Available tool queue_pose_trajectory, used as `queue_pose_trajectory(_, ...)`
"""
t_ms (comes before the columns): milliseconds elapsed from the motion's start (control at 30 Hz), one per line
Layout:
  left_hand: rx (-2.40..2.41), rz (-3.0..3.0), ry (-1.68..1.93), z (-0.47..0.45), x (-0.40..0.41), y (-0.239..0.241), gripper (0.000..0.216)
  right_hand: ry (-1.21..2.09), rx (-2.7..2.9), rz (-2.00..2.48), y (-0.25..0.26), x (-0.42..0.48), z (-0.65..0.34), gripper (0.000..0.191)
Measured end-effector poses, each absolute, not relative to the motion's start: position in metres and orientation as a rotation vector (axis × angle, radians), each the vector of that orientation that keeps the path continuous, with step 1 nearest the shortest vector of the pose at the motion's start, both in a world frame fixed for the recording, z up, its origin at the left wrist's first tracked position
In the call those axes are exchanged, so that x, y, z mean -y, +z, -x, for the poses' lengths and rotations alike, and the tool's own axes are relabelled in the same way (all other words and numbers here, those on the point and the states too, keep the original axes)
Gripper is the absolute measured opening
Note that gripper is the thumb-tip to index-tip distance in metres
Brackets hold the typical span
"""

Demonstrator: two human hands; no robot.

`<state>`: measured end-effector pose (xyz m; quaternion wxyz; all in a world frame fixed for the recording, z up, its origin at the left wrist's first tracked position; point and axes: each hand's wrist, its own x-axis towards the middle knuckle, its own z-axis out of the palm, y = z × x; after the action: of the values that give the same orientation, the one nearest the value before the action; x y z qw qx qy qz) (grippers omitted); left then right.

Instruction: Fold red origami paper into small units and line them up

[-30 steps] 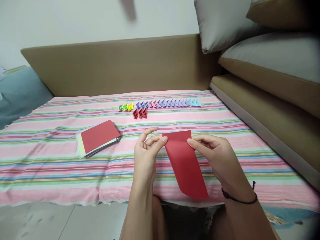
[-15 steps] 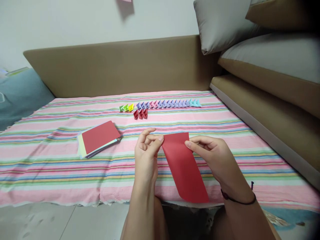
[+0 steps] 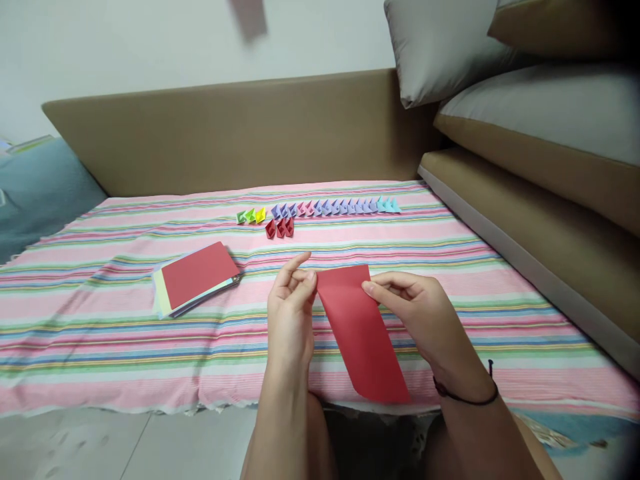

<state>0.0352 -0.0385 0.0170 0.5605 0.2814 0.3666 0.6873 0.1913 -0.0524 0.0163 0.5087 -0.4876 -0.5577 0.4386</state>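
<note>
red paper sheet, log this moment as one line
left hand: pinches top left corner of red paper sheet | right hand: pinches top right edge | paper stack: on striped cloth | folded pieces: rowed behind

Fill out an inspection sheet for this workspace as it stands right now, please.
Surface: striped cloth, pink with coloured bands, spread flat.
Job's things: red paper sheet, long and narrow, held above the cloth's near edge.
Clutter: stack of coloured paper, red on top, at left; row of folded paper pieces at the back; three red folded pieces before it.
Hands: left hand and right hand each pinch a top corner of the sheet; black cord on the right wrist.
Cables: nothing seen.
Surroundings: brown backrest behind; grey pillow and brown cushions right; blue cushion left.
</note>
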Motion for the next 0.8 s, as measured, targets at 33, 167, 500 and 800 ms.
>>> queue_pose_trajectory(33,-0.872,-0.686,1.617,-0.036,0.040,0.019,0.035,1.050,1.324,1.177,0.017,0.052,-0.191,0.019)
queue_pose_trajectory(167,-0.883,-0.790,1.384,-0.043,0.047,0.024,0.048,0.980,1.210,1.169,0.015,0.051,-0.190,0.016)
queue_pose_trajectory(500,-0.970,-0.921,1.131,-0.058,0.051,0.018,0.035,0.825,1.051,1.182,0.008,0.050,-0.186,0.016)
queue_pose_trajectory(800,-0.959,-0.942,1.134,-0.057,0.051,0.016,0.033,0.909,1.055,1.154,0.015,0.053,-0.187,0.020)
